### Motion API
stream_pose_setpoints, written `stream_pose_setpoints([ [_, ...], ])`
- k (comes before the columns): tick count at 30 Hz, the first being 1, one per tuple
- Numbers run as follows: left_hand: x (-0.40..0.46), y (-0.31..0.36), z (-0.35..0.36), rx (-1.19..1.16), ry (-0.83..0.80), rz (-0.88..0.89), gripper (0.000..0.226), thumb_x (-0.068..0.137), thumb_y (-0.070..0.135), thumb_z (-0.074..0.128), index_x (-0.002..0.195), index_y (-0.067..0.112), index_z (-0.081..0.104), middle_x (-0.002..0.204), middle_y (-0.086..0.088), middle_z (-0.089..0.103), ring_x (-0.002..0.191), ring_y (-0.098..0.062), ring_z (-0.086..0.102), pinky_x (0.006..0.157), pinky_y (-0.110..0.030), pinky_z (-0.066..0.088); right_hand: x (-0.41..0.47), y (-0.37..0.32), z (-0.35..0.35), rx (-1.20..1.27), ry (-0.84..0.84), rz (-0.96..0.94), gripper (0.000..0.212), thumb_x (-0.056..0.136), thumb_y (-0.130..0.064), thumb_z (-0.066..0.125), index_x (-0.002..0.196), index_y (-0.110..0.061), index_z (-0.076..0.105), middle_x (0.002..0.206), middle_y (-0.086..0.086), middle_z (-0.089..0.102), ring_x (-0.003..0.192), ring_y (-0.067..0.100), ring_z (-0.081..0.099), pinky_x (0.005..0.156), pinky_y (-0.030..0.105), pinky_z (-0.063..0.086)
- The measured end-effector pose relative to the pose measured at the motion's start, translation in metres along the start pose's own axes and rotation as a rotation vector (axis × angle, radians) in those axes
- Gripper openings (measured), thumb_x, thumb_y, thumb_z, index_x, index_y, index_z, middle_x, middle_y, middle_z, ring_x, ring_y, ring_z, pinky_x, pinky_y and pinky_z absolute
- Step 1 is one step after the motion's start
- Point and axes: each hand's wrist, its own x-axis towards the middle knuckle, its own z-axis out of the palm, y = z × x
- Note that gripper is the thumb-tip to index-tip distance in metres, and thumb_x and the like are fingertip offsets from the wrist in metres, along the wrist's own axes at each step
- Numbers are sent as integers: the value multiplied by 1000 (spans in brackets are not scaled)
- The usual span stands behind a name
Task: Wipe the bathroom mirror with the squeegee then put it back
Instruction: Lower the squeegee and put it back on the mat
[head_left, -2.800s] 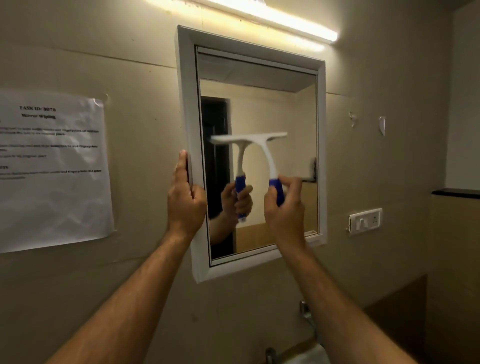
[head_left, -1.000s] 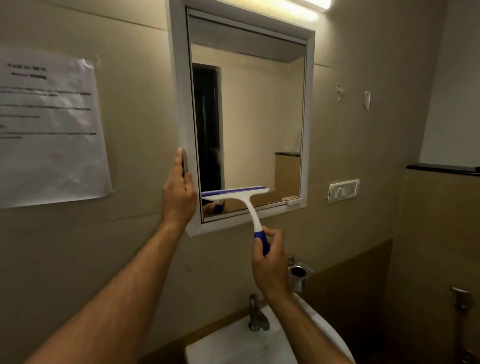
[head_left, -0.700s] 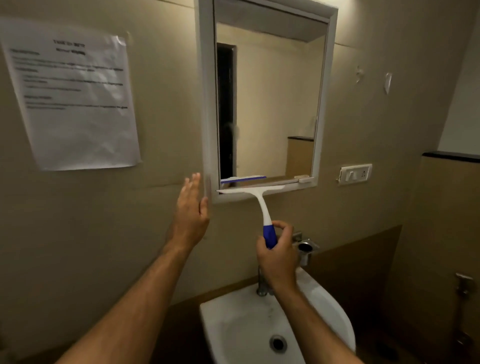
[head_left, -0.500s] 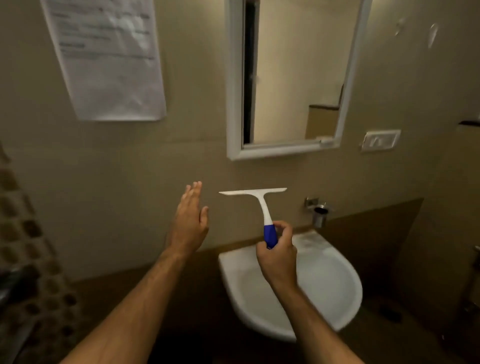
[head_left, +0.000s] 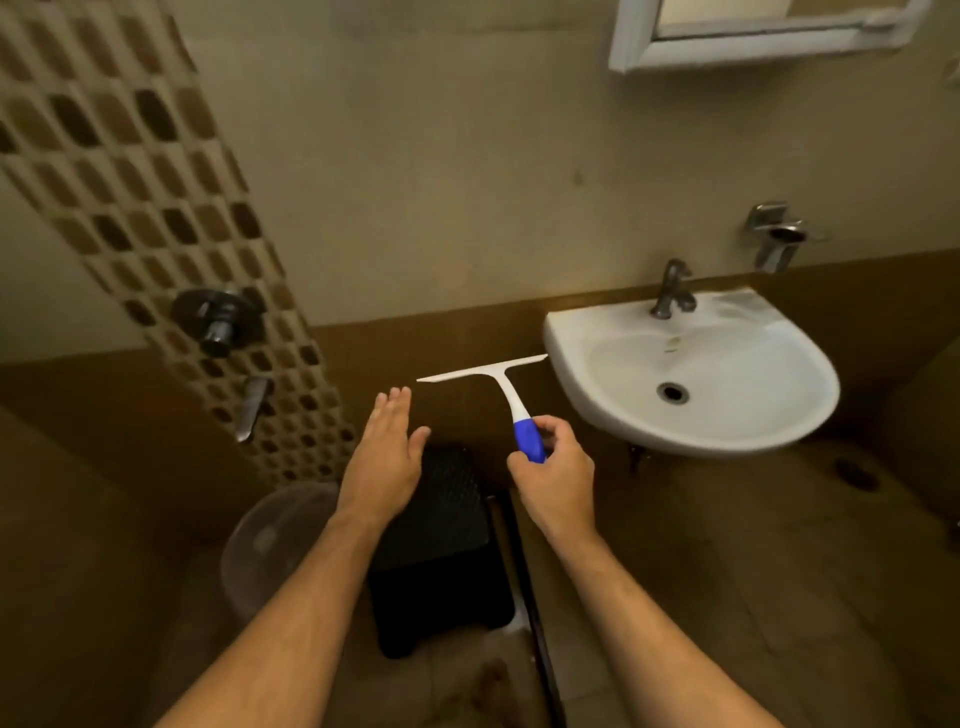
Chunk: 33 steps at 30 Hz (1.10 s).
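Gripping one squeegee (head_left: 498, 395), right hand (head_left: 556, 480); left hand (head_left: 387, 457) flat.

Both bare forearms reach forward and down. The left hand (head_left: 382, 460) is flat, palm down, its 4 fingers straight and together, thumb spread to the right, holding nothing. The right hand (head_left: 556, 480) curls its fingers and thumb around the squeegee (head_left: 511, 402) handle, blade beyond the fingertips.
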Motion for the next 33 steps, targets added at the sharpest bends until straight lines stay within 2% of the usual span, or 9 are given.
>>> stream_pose_setpoints([
  [2,-13,-21,-4,13,-27,-48,63,103,41,39,155,15,15,162,0,14,149,-12,3,122,-32,9,-13,7,17,-9,-28,20,44,77,-14,72,116,-27,56,101,-7,60,78,10,64,64,17,50],
  [4,-24,-43,-9,-10,-46,-116,63,103,42,37,155,15,14,162,-1,14,150,-14,2,122,-34,10,-22,14,37,-47,-59,34,45,79,-16,71,119,-27,55,105,-6,61,82,10,64,66,17,48],
  [10,-23,-119,-11,-74,-86,-223,63,103,45,33,156,18,12,163,2,11,149,-11,0,122,-35,10,-20,36,105,-204,-119,12,45,83,-22,66,124,-30,51,112,-10,56,100,11,57,86,36,56],
  [16,-4,-200,-7,-4,-188,-187,64,103,48,28,156,17,11,163,4,8,149,-9,-3,119,-30,9,6,54,185,-302,-145,106,49,87,-23,61,132,-26,43,117,-1,61,96,14,61,84,35,55],
  [20,21,-254,11,25,-259,-220,65,102,51,24,156,19,9,163,5,6,149,-9,-3,122,-41,17,25,77,229,-383,-159,102,36,89,-19,58,123,-24,48,114,2,60,98,19,60,84,33,50],
  [23,29,-271,28,4,-288,-248,66,101,51,24,156,18,10,163,3,8,149,-11,-2,122,-39,14,34,98,244,-508,-228,107,19,92,-19,53,109,-26,52,104,4,52,90,27,57,75,32,43],
  [25,37,-280,44,-30,-320,-266,65,102,48,26,156,16,10,163,2,7,150,-12,-2,123,-36,9,42,118,252,-575,-266,132,14,93,-19,51,105,-26,53,102,2,46,82,29,57,72,34,46],
  [30,53,-295,89,-31,-355,-278,67,99,49,23,156,14,13,163,-1,10,150,-13,-1,123,-32,6,68,164,270,-621,-334,150,12,96,-22,49,107,-25,55,107,3,45,70,20,52,72,40,53],
  [33,60,-298,113,2,-375,-241,63,102,46,24,156,15,11,163,2,8,149,-11,-2,119,-27,2,87,181,284,-631,-364,142,12,98,-25,47,108,-25,53,108,3,45,70,23,56,71,44,55],
])
